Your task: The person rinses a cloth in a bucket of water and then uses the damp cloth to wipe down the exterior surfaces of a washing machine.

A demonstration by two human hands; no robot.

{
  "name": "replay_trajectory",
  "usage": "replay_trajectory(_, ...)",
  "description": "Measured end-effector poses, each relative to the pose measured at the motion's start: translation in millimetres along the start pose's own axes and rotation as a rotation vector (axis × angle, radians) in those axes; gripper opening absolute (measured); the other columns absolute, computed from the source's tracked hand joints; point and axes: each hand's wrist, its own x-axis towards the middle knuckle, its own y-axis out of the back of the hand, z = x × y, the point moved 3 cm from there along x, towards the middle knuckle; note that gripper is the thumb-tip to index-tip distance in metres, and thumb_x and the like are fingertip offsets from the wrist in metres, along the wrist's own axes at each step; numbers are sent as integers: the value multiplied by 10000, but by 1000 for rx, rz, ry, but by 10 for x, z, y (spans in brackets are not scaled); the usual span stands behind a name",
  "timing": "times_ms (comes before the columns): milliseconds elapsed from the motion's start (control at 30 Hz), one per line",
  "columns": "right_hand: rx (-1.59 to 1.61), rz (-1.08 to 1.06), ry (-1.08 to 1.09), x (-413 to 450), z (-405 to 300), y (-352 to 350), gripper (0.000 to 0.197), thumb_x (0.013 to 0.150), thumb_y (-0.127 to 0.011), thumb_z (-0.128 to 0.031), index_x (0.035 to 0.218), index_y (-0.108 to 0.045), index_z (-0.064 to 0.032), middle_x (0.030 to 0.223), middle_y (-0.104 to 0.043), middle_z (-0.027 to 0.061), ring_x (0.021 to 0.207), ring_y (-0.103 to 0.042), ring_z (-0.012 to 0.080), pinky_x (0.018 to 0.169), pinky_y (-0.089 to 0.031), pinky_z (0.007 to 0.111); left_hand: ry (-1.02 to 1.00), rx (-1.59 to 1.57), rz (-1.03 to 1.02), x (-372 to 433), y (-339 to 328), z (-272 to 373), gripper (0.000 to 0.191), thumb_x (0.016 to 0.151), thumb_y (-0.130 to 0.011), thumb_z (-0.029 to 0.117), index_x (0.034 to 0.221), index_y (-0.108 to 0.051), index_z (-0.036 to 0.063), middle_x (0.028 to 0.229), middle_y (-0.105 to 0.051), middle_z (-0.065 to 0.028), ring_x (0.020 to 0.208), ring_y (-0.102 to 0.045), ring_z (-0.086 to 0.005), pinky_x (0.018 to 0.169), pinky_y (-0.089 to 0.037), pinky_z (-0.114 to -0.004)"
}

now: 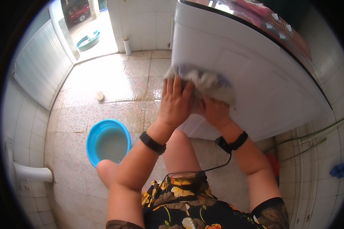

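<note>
A wet-looking, pale grey cloth with bluish patches [212, 81] lies bunched against the white side panel of a washing machine [263, 94], near its left edge. My left hand [176, 100] presses on the cloth's left part, its fingers spread and pointing up. Close beside it, my right hand [215, 110] holds the lower part of the cloth, with its fingers curled and partly hidden in the folds. Both cloth and right hand are slightly blurred. Left of my knees, a blue plastic basin [89, 146] with cloudy water stands on the tiled floor.
A small tan block [100, 96], possibly a brush, lies on the wet floor. A white cylindrical container [127, 46] stands by the wall near the open doorway. Outside is a green tub [89, 43]. Hoses [306, 136] run along the right wall. A black cable hangs from my right wrist.
</note>
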Motion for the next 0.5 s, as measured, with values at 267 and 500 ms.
replay_trajectory(267, -45, 200, -11, 920, 49, 333, 405, 837, -573, -230, 1222, -570, -107, 1205, -555, 189, 1096, -532, 373, 966, -372, 501, 136, -243, 248, 825, 429, 147, 667, 797, -561, 131, 1398, -286, 46, 1372, -260, -328, 1210, -315, -554, 1030, -296, -549)
replay_trajectory(500, -1, 23, 240, 484, 11, 179, 431, 811, -606, -278, 1193, -592, -80, 1193, -569, 194, 1098, -548, 368, 960, -406, 456, 242, -388, -52, 121, 1, 4, 632, 818, -552, 88, 1341, -241, -82, 1379, -177, -375, 1250, -211, -588, 1047, -246, -572)
